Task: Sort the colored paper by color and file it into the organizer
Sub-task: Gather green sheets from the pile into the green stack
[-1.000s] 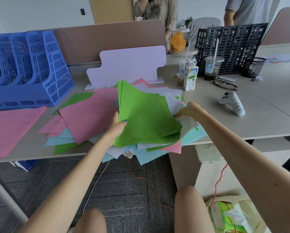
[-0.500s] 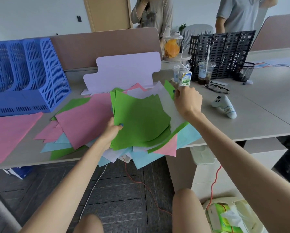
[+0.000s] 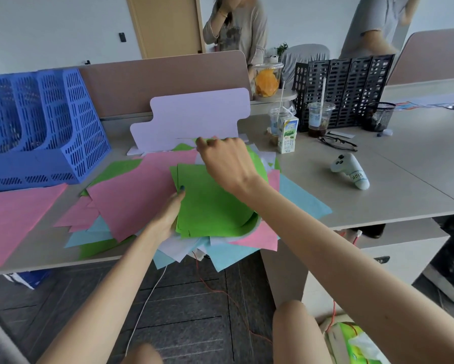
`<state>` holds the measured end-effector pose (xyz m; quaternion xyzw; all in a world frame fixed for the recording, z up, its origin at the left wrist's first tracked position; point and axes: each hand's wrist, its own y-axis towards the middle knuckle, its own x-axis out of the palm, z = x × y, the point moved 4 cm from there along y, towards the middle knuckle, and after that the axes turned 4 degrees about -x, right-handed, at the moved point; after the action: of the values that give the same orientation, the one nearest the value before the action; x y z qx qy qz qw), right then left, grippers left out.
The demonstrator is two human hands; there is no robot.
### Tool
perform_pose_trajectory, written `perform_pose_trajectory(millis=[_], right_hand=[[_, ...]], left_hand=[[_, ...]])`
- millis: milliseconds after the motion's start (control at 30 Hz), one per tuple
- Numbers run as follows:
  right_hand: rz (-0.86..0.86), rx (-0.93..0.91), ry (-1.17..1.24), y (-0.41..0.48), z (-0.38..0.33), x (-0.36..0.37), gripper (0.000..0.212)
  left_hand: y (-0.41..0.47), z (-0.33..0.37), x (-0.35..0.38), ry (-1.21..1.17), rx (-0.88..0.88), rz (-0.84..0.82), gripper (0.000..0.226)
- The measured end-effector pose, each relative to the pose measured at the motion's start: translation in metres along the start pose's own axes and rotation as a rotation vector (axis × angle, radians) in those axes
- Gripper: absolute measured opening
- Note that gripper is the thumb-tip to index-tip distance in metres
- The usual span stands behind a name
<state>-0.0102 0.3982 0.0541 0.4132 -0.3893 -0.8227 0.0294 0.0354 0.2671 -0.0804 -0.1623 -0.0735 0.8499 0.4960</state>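
**Green paper gathered in both hands above the mixed pile**

The person holds the green stack point(image 3: 212, 206) over the near edge of the desk point(image 3: 404, 185), in front of a loose heap of coloured sheets. The left hand point(image 3: 168, 216) grips the stack's left edge, thumb on top (its nail is painted blue) and fingers hidden underneath. The right hand point(image 3: 225, 164) reaches over the stack's far side with its fingers curled, pinching the paper's far edge. The stack's near right corner curls upward.

Under and around the stack lie other colours: a large pink sheet point(image 3: 133, 195) just to the left, light blue sheets point(image 3: 299, 198) to the right and hanging over the desk edge, and white and green sheets between them. Another pink sheet point(image 3: 13, 216) lies apart at far left.

The blue organizer point(image 3: 44, 127) stands at the back left of the desk, well apart from the hands. A lavender card point(image 3: 194, 116) stands upright behind the pile. To the right are a milk carton point(image 3: 288, 135), a black organizer point(image 3: 344, 88), glasses point(image 3: 337, 143) and a white controller point(image 3: 350, 170).
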Motion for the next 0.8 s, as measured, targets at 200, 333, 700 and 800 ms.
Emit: perform_pose_trajectory(millis=[200,333,700,800], right_hand=[[0.347,0.132,0.155,0.023,0.008,-0.024,0.036],[0.261,0.324,0.235,0.042,0.029,-0.012,0.007],[0.008,1.061,0.888,-0.037,0.075,0.094,0.022],[-0.073,1.141,0.872,-0.065,0.074,0.114,0.022]], left_hand=[[0.010,-0.001,-0.009,-0.178,-0.043,0.023,0.056],[0.007,-0.001,-0.004,-0.317,-0.064,-0.101,0.080],[0.011,-0.008,-0.006,-0.091,-0.054,0.053,0.037],[0.016,-0.010,-0.008,-0.035,-0.032,0.109,0.040]])
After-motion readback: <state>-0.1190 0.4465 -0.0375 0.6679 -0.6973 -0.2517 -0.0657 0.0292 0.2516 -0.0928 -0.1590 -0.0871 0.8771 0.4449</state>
